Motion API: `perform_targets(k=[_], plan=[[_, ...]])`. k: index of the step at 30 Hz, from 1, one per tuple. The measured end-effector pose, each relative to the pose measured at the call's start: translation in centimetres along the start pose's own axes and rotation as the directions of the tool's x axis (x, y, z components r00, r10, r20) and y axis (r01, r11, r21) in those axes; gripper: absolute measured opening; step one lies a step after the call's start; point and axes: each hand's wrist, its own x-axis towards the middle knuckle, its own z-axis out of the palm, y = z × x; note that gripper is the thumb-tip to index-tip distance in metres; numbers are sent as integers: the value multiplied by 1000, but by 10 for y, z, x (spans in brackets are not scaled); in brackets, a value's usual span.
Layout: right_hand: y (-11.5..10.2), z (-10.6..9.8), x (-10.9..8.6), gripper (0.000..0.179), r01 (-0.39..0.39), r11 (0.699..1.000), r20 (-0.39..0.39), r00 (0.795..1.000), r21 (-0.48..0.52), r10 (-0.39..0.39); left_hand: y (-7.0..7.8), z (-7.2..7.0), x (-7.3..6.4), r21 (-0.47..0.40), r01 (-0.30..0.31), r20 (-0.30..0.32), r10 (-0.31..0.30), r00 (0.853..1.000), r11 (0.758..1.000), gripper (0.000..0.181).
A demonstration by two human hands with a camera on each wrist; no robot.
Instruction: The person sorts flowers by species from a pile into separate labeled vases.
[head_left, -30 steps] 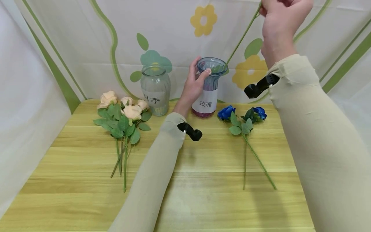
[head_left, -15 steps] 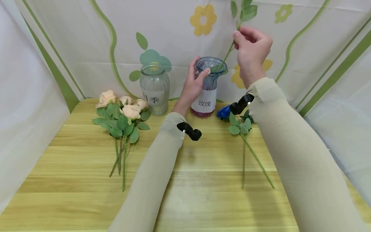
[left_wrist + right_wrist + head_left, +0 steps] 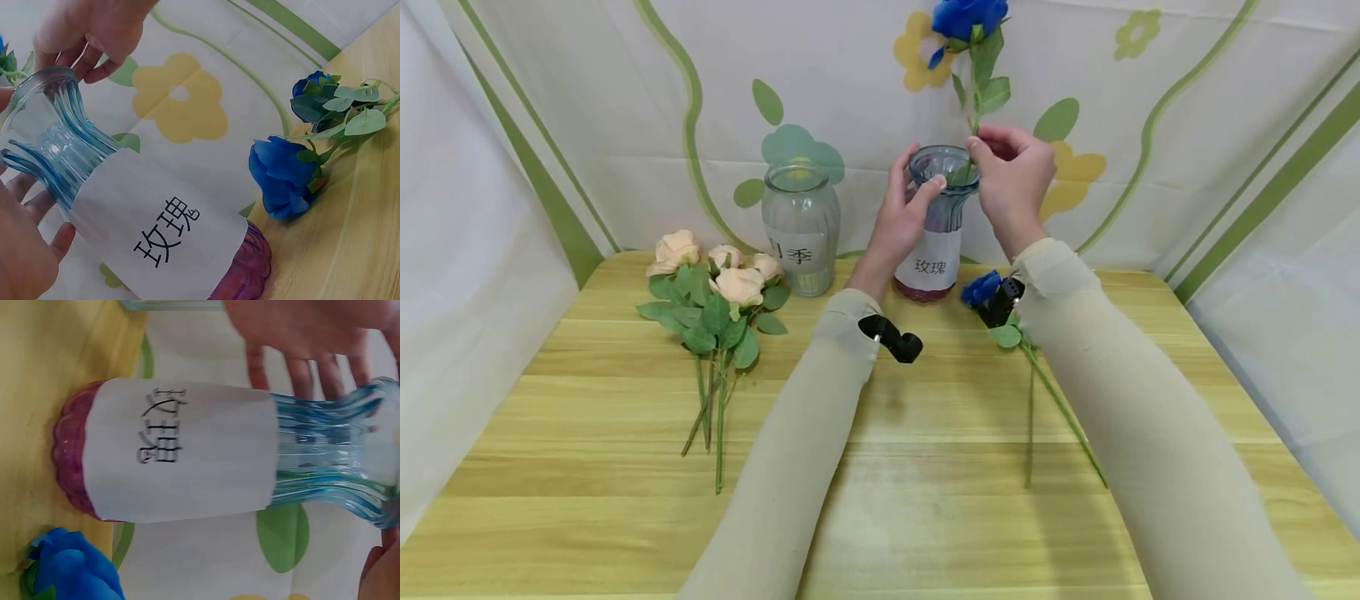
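Note:
A blue glass vase (image 3: 936, 242) with a flared mouth, a white paper label and a reddish-purple base stands upright at the table's back. My left hand (image 3: 904, 218) grips it below the rim, thumb at the front edge. Above its mouth, my right hand (image 3: 1018, 179) pinches the green stem of a blue rose (image 3: 968, 18), whose lower end is inside the vase. The bloom rises high, cut off by the top of the head view. Two more blue roses (image 3: 284, 178) lie on the table to the right, partly hidden behind my right wrist in the head view.
Left of the held vase stands a clear glass jar (image 3: 801, 229), also labelled. Several peach roses (image 3: 739, 286) lie in a bunch at the left of the wooden table (image 3: 925, 517). A patterned curtain (image 3: 647, 125) hangs close behind the vases.
My right hand has come down and leftward with the blue rose, sinking its stem deeper into the vase and bringing the bloom into view. My left hand stays on the vase.

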Motion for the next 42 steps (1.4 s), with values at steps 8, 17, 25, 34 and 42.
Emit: perform_targets(k=[8, 17, 25, 34, 42], plan=[[9, 5, -1, 23, 82, 993, 2, 997, -83, -82, 1, 2, 0, -8, 2, 0, -2, 1000, 1000, 68], [9, 13, -10, 23, 178, 956, 19, 984, -232, -179, 0, 3, -1, -22, -13, -7, 12, 1000, 1000, 69], [-1, 18, -9, 23, 190, 894, 21, 980, -406, -199, 1, 2, 0, -13, -22, -1, 22, 1000, 1000, 70], [-2, 21, -10, 23, 197, 887, 17, 978, -418, -210, -2, 0, 2, -25, -37, -4, 37, 999, 999, 70], [0, 20, -10, 22, 194, 907, 15, 979, -373, -203, -2, 1, 1, -36, -28, 8, 29, 1000, 999, 72]])
